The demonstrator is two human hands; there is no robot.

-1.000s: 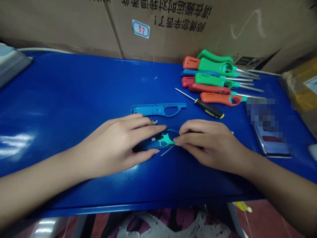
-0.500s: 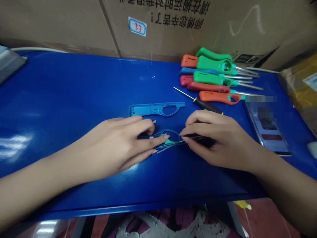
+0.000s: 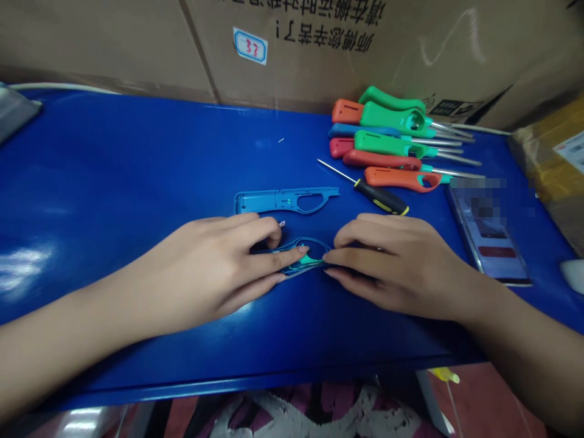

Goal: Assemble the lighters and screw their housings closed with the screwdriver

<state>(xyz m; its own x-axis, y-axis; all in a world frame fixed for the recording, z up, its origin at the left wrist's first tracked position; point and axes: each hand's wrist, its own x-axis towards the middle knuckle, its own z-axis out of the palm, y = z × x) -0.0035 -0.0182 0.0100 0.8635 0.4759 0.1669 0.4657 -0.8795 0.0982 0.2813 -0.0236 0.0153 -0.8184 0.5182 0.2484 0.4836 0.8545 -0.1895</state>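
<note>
Blue casing half (image 3: 295, 242), its looped part showing, lies on the blue table (image 3: 137, 152) in front of the person, between the two hands and partly covered by them. The left hand (image 3: 219, 261) holds it in a narrow grip, the index fingertip down on the teal piece (image 3: 306, 260) inside the loop and the thumb at the near edge, beside a thin grey strip (image 3: 296, 274). The right hand (image 3: 392, 261) has its fingertips at the other end of the loop, thumb and index close together; whether they pinch anything between them I cannot tell. Just beyond the left hand's curled fingers a small metal part (image 3: 282, 224) peeks out (too little of it shows to say what it is). Farther off lies a second blue half (image 3: 264, 201), open side up, with the same looped cutout. A black-and-yellow screwdriver (image 3: 383, 198) rests beyond the right hand, its tip toward the far left, near a cluster of green, orange, red and blue lighters (image 3: 392, 143) with metal tubes pointing right. A phone (image 3: 502, 255) lies right of them, nearer the person. Behind everything stands a cardboard box (image 3: 137, 48) bearing a label (image 3: 250, 45) marked 33.
</note>
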